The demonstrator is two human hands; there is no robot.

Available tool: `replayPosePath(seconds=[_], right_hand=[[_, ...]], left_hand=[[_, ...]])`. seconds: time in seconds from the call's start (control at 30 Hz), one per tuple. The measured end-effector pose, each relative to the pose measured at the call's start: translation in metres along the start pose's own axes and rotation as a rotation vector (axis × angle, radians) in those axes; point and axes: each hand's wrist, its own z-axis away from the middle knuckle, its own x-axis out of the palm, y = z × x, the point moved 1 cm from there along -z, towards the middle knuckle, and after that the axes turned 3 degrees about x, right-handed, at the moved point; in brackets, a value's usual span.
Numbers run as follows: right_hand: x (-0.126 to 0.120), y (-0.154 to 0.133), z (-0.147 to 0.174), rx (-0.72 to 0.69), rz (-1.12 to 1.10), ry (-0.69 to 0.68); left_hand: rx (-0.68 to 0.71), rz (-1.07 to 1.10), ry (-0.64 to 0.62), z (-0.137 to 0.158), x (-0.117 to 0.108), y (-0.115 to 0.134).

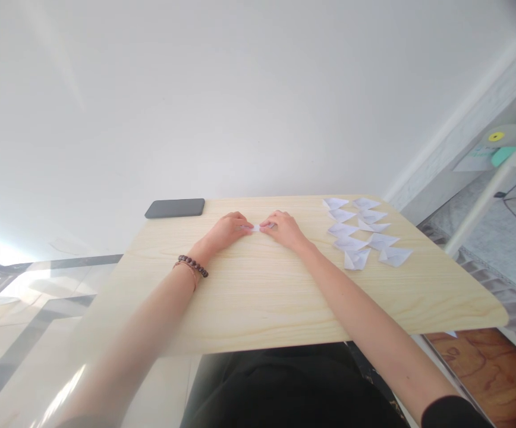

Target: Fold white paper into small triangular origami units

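A small piece of folded white paper lies between my two hands, low over the middle of the table. My left hand, with beaded bracelets at its wrist, pinches the paper's left end. From the other side my right hand pinches its right end. Fingers cover most of the paper, so its full shape is hidden. To the right of my right hand, several folded white paper pieces with pointed ends sit in two rough columns.
The light wooden table stands against a white wall. On its back left corner lies a dark, flat, phone-like slab. A pale metal pole with a grey fitting rises beyond the table's right edge.
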Motion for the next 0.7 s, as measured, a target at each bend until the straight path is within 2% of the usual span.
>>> replayPosePath(seconds=[0.2,0.33,0.53,0.7], right_hand=[[-0.003,0.000,0.002,-0.149,-0.025,-0.010],[-0.003,-0.006,0.000,-0.227,0.020,0.001],[-0.007,-0.020,0.002,-0.280,0.095,0.049],[-0.008,-0.025,0.003,-0.314,0.118,0.044]], left_hand=[[0.180,-0.183,0.016,0.002,0.000,0.007],[0.229,-0.357,0.052,0.000,0.001,0.012],[0.264,-0.328,0.105,-0.001,0.000,0.015],[0.239,-0.339,0.112,-0.002,0.001,0.015]])
